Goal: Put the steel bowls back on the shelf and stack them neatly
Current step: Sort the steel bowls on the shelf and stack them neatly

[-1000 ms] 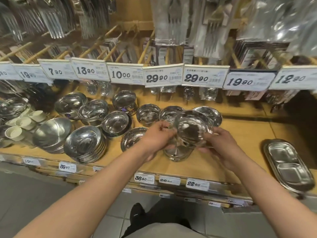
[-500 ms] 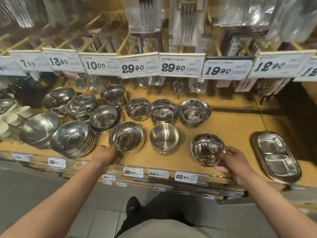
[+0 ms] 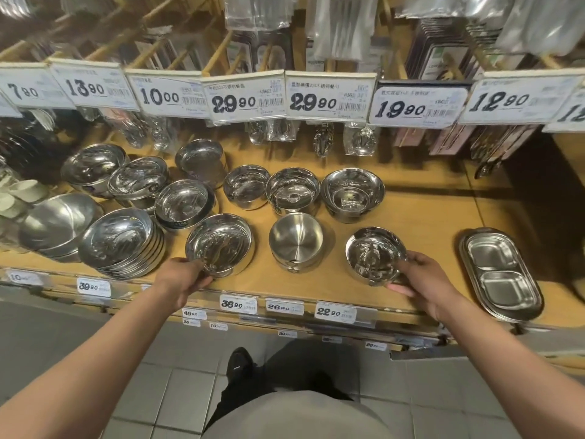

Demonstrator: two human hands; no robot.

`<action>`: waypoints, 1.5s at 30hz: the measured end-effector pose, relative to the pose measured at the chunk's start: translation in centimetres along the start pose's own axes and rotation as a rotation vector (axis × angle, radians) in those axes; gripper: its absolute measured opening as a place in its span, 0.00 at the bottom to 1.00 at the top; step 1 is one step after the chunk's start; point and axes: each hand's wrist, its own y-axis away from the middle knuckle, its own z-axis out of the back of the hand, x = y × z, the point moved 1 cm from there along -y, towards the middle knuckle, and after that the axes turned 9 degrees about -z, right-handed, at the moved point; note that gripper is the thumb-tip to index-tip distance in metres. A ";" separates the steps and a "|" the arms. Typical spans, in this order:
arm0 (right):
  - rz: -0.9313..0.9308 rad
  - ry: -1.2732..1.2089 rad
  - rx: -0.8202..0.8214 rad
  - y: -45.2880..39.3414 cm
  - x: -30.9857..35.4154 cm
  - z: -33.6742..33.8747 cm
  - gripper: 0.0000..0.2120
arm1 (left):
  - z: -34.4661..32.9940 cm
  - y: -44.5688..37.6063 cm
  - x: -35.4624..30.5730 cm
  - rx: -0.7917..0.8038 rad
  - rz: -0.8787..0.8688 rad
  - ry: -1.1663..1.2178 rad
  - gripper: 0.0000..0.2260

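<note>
The person is standing at the shelf [image 3: 411,217], each hand on a steel bowl near the front edge. The right hand [image 3: 424,282] is curling its fingers round the rim of the right bowl [image 3: 375,253]; the left hand [image 3: 182,280] is pinching the near rim of the left bowl [image 3: 220,243]. The step looks like placing and sorting. Next, each bowl probably needs lifting and nesting squarely onto a matching stack, perhaps the middle stack [image 3: 296,240].

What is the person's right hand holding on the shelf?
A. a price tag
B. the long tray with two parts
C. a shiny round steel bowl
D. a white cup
C: the right hand grips the rim of a shiny round steel bowl at the wooden shelf's front, apart from the oblong two-part steel tray.
</note>
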 end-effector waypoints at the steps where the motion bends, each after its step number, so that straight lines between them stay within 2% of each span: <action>1: 0.004 -0.001 0.003 0.1 0.1 -0.1 0.10 | 0.0 0.1 0.0 0.000 0.000 -0.022 0.03; 5: 0.001 0.027 -0.010 0.3 0.0 -0.1 0.10 | -0.1 0.2 0.0 0.000 -0.038 -0.159 0.03; 7: 0.004 0.033 -0.018 0.3 -0.1 -0.2 0.10 | -0.1 0.4 -0.3 -0.047 -0.104 -0.321 0.04; 10: 0.009 0.053 -0.030 0.3 -0.1 -0.1 0.09 | -0.2 1.0 -1.4 -0.197 -0.288 -0.599 0.10; 13: -0.015 0.080 -0.026 0.4 0.1 0.3 0.08 | -0.6 2.0 -3.0 -0.204 -0.409 -0.665 0.18; 15: -0.040 0.129 0.004 0.5 0.6 0.7 0.11 | -1.1 2.6 -4.0 -0.176 -0.463 -0.685 0.23; 17: -0.015 0.283 -0.037 0.5 1.6 1.2 0.22 | -1.7 3.3 -4.8 -0.160 -0.518 -0.715 0.25; 19: 0.080 0.419 -0.153 0.1 3.4 1.5 0.27 | -2.3 3.8 -5.4 -0.144 -0.569 -0.720 0.23; 21: 0.193 0.450 -0.240 -0.5 5.6 0.6 0.26 | -2.9 4.7 -5.8 -0.115 -0.601 -0.665 0.17; 24: 0.257 0.348 -0.220 -2.1 8.9 -2.3 0.30 | -3.6 5.8 -5.5 -0.026 -0.583 -0.522 0.06; 27: 0.177 0.221 -0.121 -3.9 10.8 -5.4 0.29 | -3.5 6.4 -4.9 0.011 -0.594 -0.514 0.06; 30: 0.103 0.193 -0.076 -5.0 11.2 -6.9 0.18 | -2.7 6.8 -4.6 0.020 -0.583 -0.536 0.06; 32: 0.103 0.191 -0.079 -5.3 11.1 -6.9 0.15 | -1.9 6.8 -4.5 0.029 -0.568 -0.538 0.07; 36: 0.102 0.114 -0.133 -4.8 10.9 -6.1 0.03 | -1.8 6.2 -4.8 0.049 -0.546 -0.513 0.07; 38: 0.104 0.057 -0.151 -4.2 11.0 -5.6 0.03 | -2.4 5.9 -5.1 0.056 -0.546 -0.505 0.06; 41: 0.118 -0.008 -0.129 -2.3 11.1 -4.6 0.09 | -3.5 5.7 -5.6 0.083 -0.550 -0.474 0.07; 45: 0.134 -0.125 -0.058 0.7 10.5 -3.4 0.07 | -5.4 5.0 -6.7 0.154 -0.527 -0.432 0.06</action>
